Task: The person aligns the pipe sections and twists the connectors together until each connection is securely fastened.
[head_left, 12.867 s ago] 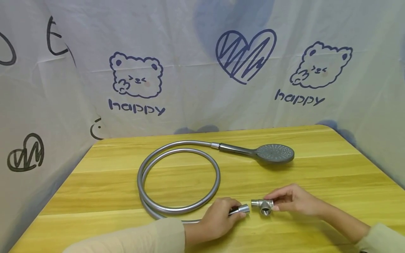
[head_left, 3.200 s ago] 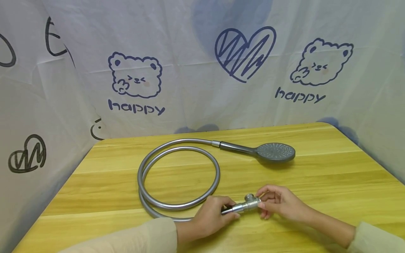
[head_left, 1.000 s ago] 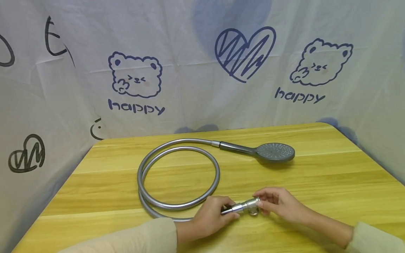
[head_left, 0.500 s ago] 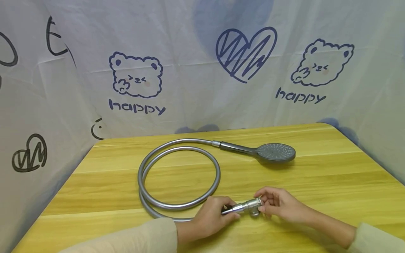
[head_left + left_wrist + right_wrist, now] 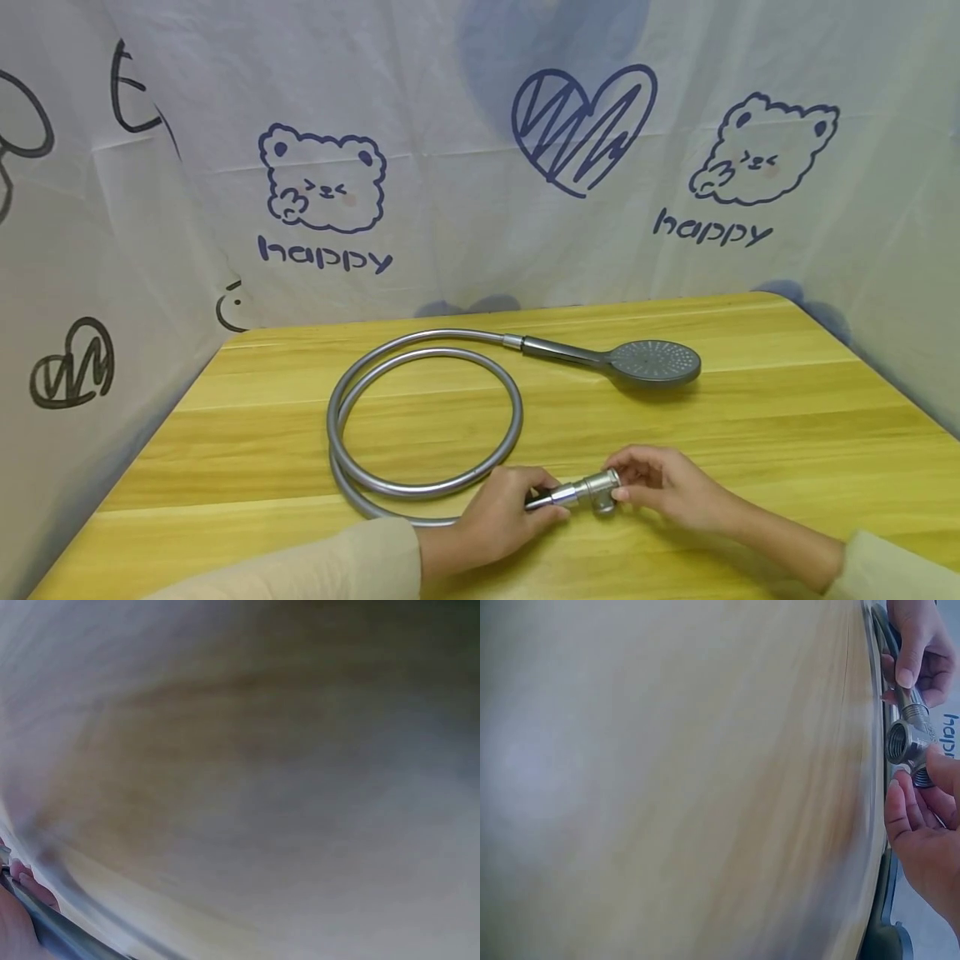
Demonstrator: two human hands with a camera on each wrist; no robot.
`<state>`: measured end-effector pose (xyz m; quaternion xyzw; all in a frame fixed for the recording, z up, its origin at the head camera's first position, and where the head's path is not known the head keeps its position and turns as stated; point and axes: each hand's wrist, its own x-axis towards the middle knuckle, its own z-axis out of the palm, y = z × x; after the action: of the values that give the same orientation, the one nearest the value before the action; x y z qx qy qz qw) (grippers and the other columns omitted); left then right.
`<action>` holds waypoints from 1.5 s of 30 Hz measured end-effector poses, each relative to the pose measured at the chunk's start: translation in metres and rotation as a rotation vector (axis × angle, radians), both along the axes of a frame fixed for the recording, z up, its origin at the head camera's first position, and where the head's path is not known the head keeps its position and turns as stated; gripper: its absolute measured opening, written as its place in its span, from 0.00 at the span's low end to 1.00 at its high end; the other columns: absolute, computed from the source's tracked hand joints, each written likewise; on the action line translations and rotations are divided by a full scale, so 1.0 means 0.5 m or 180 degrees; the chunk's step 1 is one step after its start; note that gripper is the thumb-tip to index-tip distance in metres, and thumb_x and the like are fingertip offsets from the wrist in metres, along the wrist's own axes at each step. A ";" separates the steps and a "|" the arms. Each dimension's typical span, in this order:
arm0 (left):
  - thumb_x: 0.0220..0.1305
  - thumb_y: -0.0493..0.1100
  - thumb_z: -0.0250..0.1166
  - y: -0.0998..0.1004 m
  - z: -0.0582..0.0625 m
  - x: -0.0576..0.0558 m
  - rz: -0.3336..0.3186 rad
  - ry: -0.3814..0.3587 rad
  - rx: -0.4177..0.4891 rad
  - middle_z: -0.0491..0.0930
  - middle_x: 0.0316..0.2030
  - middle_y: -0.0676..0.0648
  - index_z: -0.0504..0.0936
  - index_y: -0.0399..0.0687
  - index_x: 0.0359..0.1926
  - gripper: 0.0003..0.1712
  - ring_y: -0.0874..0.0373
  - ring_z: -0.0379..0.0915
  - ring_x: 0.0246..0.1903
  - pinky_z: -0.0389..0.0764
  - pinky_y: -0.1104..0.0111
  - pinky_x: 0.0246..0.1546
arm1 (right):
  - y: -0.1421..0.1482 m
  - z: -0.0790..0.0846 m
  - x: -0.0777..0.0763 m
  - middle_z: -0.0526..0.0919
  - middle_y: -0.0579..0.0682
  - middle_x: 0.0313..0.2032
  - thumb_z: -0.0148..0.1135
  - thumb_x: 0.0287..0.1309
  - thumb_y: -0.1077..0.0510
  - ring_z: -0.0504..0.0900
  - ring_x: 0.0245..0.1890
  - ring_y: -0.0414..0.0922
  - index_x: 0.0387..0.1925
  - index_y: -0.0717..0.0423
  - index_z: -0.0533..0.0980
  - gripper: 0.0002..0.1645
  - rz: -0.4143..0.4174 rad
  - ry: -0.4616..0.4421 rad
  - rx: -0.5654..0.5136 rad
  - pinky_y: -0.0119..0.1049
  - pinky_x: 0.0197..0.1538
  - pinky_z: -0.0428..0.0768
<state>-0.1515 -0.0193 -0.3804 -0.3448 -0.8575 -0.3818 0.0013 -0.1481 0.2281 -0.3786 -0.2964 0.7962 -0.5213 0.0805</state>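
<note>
My left hand (image 5: 502,512) grips the end of a grey shower hose (image 5: 332,429), just behind its chrome connector nut (image 5: 564,495). Against that nut sits a metal tee fitting (image 5: 600,482), its side outlet pointing down toward the table's near edge. The thumb and fingers of my right hand (image 5: 675,487) pinch the tee's far end. In the right wrist view, the tee (image 5: 909,742) shows two threaded openings, and the left hand (image 5: 922,652) holds the hose beyond it. Only a bit of hand and dark hose (image 5: 60,930) enters the left wrist view's corner.
A grey hand shower (image 5: 654,362) lies at the back of the wooden table (image 5: 787,400), joined to the hose's other end. The hose lies in loops left of centre. White cloth (image 5: 450,233) with drawings hangs behind and at both sides.
Earliest, the tee and hose end were apart; now they meet. The tee's side outlet has swung from the far side to the near side. In the last half second, the hands have hardly moved.
</note>
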 end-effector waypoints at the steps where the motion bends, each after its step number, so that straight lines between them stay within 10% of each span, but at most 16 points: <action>1: 0.53 0.43 0.70 0.000 0.000 0.000 0.0003 0.0009 -0.0007 0.84 0.29 0.52 0.84 0.43 0.34 0.09 0.75 0.65 0.24 0.68 0.84 0.24 | 0.000 0.000 0.000 0.80 0.53 0.34 0.59 0.57 0.63 0.77 0.31 0.33 0.45 0.72 0.73 0.17 -0.0017 -0.0007 0.0006 0.30 0.32 0.79; 30: 0.53 0.44 0.69 0.000 0.001 -0.001 0.0018 0.0068 -0.0116 0.84 0.29 0.52 0.84 0.44 0.34 0.09 0.75 0.67 0.25 0.69 0.84 0.26 | -0.001 0.003 0.000 0.80 0.62 0.37 0.56 0.59 0.65 0.77 0.32 0.32 0.48 0.77 0.69 0.19 0.0022 -0.0135 -0.0065 0.30 0.32 0.79; 45: 0.53 0.43 0.69 0.000 0.002 -0.001 -0.0004 0.0020 -0.0066 0.84 0.29 0.52 0.84 0.44 0.34 0.09 0.75 0.66 0.24 0.68 0.84 0.25 | -0.007 0.003 0.000 0.78 0.46 0.29 0.49 0.65 0.65 0.76 0.23 0.35 0.48 0.77 0.68 0.17 0.0074 -0.0258 -0.0123 0.32 0.24 0.77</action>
<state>-0.1519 -0.0194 -0.3796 -0.3465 -0.8612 -0.3718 0.0002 -0.1482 0.2247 -0.3770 -0.2857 0.7785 -0.5473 0.1131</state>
